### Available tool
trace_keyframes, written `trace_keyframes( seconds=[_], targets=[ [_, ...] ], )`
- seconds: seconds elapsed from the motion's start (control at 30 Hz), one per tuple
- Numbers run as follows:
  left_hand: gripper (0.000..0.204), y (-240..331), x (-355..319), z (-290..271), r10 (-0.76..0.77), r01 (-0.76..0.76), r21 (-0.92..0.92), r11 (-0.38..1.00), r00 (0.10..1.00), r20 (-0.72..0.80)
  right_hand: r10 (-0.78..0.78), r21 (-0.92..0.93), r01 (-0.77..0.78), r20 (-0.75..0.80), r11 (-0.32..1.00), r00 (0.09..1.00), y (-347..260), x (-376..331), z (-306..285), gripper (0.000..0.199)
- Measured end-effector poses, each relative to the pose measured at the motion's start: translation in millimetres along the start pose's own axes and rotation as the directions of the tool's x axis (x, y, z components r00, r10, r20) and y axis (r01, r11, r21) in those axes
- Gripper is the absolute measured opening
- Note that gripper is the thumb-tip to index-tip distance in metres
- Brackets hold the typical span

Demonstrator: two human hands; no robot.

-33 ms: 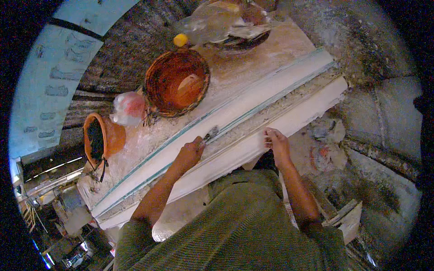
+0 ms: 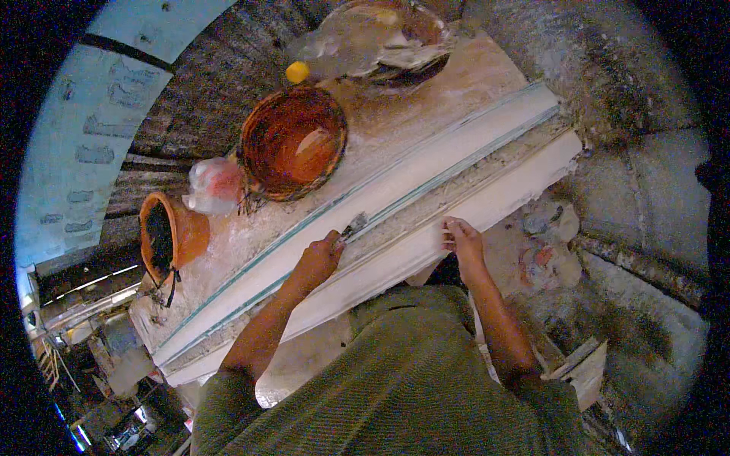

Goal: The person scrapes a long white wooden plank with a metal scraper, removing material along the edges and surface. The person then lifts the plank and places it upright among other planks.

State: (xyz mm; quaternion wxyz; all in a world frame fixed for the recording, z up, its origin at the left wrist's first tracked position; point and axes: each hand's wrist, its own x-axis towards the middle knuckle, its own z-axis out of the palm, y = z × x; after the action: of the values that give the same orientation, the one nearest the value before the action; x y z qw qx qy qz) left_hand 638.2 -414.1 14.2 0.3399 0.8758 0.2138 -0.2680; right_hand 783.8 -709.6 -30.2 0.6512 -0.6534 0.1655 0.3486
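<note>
My left hand (image 2: 319, 262) is closed on the handle of a small putty knife (image 2: 354, 226). The knife's grey, smeared blade points away from me, over the groove beside a long white strip (image 2: 426, 171) with teal edges. A second white strip (image 2: 395, 266) with a ragged near edge runs parallel, closer to my body. A rough grey channel (image 2: 471, 173) lies between the two. At the near strip's edge, my right hand (image 2: 465, 242) is closed in a loose pinch; whatever its fingertips hold, if anything, cannot be made out.
Beyond the strips, the dusty tabletop (image 2: 395, 114) carries a brown round basin (image 2: 293, 144), a clear plastic bag with something red (image 2: 215, 185) and an orange pot (image 2: 186, 232). A plastic-covered basin (image 2: 380, 42) stands at the far end, near a yellow round thing (image 2: 297, 72). Rubble (image 2: 547, 243) lies at right.
The brown basin, the yellow thing and the bag appear shifted very slightly left in the picture. Both hands and the putty knife hold almost the same position.
</note>
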Motion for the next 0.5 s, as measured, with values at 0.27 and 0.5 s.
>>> trace_keyframes(
  seconds=[0.27,0.5],
  targets=[
    [0.034,244.0,241.2,70.9,0.268,-0.279,-0.07,0.958,0.954,-0.135,-0.07,0.019,0.068,0.158,0.998,0.985,-63.0,78.5,-85.9,0.027],
    [0.028,448.6,391.9,97.7,0.342,-0.348,-0.035,0.937,0.932,-0.118,-0.21,-0.008,0.21,-0.016,0.978,0.978,-141.3,145.4,-228.1,0.029]
  ],
)
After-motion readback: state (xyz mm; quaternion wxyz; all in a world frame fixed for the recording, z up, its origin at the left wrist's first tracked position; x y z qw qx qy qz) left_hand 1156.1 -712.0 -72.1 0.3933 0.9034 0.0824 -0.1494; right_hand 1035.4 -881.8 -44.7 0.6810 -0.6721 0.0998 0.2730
